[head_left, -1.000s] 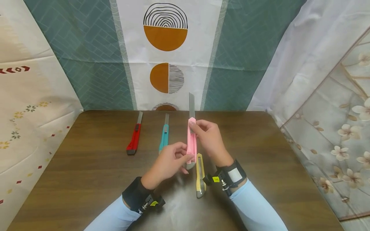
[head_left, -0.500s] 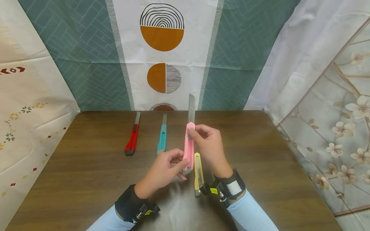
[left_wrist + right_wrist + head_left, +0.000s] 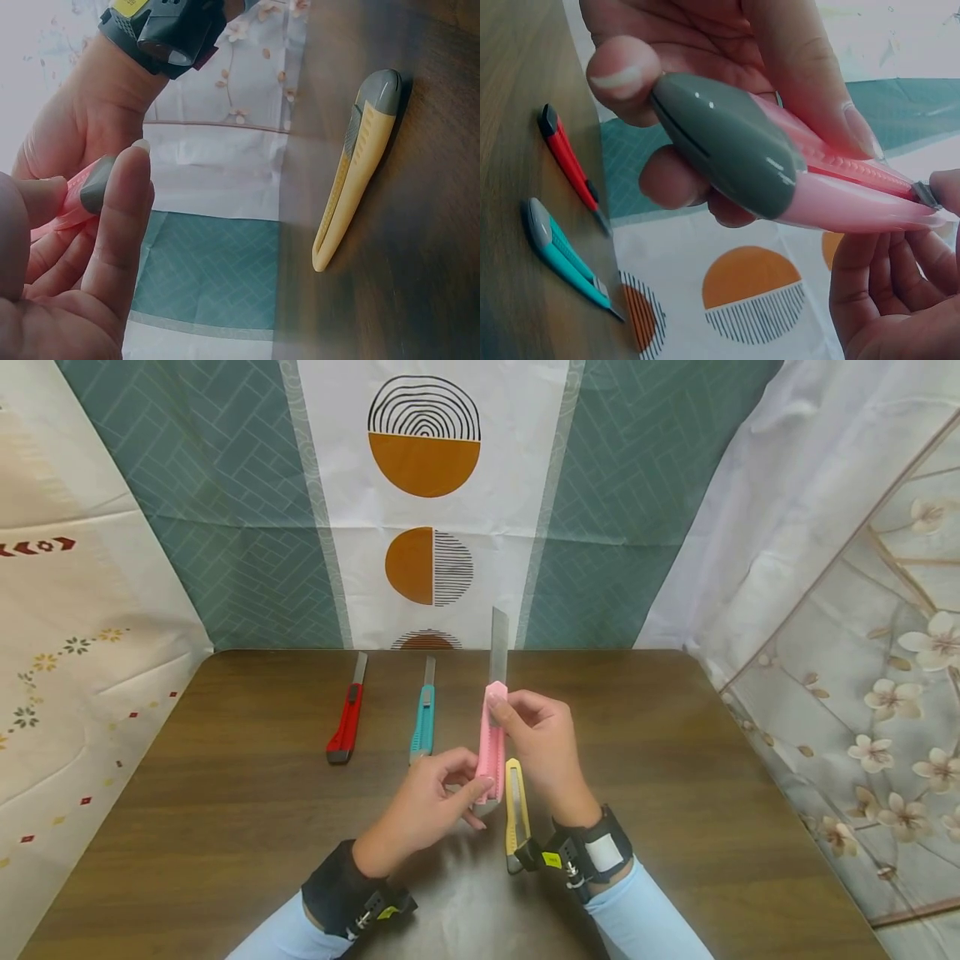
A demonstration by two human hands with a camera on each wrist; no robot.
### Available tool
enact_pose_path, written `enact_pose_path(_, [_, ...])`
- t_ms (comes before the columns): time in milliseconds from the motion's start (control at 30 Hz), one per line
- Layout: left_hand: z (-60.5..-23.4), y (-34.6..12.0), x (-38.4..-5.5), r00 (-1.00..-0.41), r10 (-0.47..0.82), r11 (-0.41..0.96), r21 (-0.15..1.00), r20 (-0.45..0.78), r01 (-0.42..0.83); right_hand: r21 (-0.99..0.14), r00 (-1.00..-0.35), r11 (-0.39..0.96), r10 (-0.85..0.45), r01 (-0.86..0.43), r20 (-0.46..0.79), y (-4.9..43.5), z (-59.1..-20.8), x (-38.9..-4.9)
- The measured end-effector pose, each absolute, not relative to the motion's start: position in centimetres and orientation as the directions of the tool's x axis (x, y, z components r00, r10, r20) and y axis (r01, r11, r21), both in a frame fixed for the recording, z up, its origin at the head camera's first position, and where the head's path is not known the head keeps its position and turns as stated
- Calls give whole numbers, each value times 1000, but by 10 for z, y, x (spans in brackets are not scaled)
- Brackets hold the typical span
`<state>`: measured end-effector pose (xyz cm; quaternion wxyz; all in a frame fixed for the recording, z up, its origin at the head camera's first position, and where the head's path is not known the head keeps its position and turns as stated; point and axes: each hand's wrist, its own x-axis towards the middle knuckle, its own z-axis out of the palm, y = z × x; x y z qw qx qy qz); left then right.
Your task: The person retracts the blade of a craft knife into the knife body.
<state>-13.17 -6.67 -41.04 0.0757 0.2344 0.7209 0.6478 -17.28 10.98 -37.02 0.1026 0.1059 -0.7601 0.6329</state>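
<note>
Held up over the table is a pink utility knife [image 3: 491,752] with a long stretch of its blade [image 3: 498,643] out. My left hand [image 3: 423,802] grips its lower end, by the grey end cap [image 3: 727,142]. Near the blade end my right hand [image 3: 543,747] pinches the body, its thumb on the slider [image 3: 925,195]. On the table below lies a yellow utility knife [image 3: 360,157], its blade inside the handle. To the left lie a teal utility knife [image 3: 423,714] and a red utility knife [image 3: 347,718], both with blades out.
The brown wooden table [image 3: 225,827] runs back to a patterned curtain [image 3: 600,527]. Printed cloths hang along the left and right sides. Each wrist wears a black camera strap [image 3: 600,843].
Both hands have come slightly lower in the head view with the pink utility knife. The head view has shifted a little. The grips look the same, and the blade stays out.
</note>
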Motion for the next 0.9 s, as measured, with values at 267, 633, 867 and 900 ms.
enact_pose_path(267, [-411,-67,-132,-875,438,54,965,208,256,-927,-945,185,-32,-326,326,109,-372,-173])
enact_pose_path(633, [-412,-67,-132,-867,446,49,962,221,270,-907,-924,186,-2,-377,383,108,-373,-171])
enact_pose_path(867, [-413,-66,-131,-862,449,34,959,236,280,-898,-910,178,20,-403,413,108,-373,-171])
enact_pose_path(900, [-413,-66,-131,-861,449,33,959,238,283,-896,-909,179,21,-405,415,108,-373,-171])
